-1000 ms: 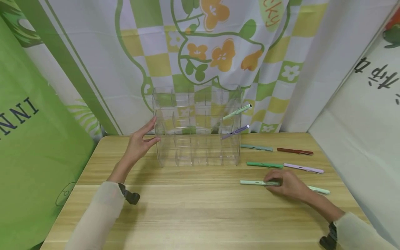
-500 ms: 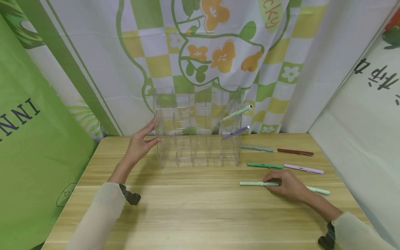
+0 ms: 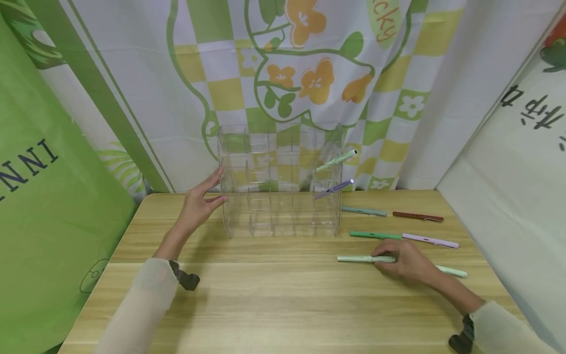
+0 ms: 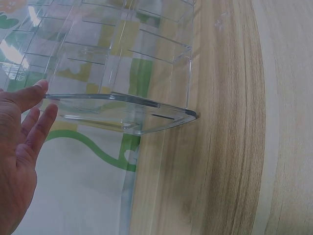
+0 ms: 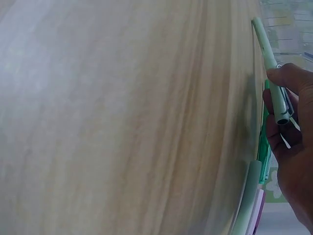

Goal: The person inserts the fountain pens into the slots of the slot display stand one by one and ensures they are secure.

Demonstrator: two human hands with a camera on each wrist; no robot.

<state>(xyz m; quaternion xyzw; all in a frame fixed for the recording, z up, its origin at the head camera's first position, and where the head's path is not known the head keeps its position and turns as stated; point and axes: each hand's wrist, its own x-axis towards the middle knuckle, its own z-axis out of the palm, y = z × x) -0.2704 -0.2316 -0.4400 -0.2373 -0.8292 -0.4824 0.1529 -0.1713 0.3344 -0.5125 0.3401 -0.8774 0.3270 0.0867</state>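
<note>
The pale green pen [image 3: 353, 259] lies crosswise in the R hand [image 3: 404, 260], low over the tabletop [image 3: 265, 305], in front & to the right of the clear rack [image 3: 282, 227]; whether it touches the wood I can't tell from my remote feed. Vs. approx. half a sec. ago its free end sits slightly farther left, all else much the same; I take this as a grip being settled, the pen not yet carried off. R thumb & fingers pinch the barrel, w/ wire clip and dark end recess visible from the wrist. Just behind: green pen [image 3: 375, 235], end to end w/ lilac pen [image 3: 430, 240]; farther back, blue-grey pen [image 3: 364, 211] & maroon pen [image 3: 417, 216]; a second pale green pen [image 3: 452, 271] is partly hidden by the R arm. All slim, smooth, prob. plastic. The rack, glossy, transparent, prob. acrylic, stands upright, its gridded cells holding mint pen [image 3: 338, 160] & purple pen [image 3: 336, 188], both slanted, at right. L hand [image 3: 195, 204]: thumb over the side wall's front edge, fingers outside, a loose pinch. Backdrop: checked floral curtain [image 3: 309, 49], softly creased.
</note>
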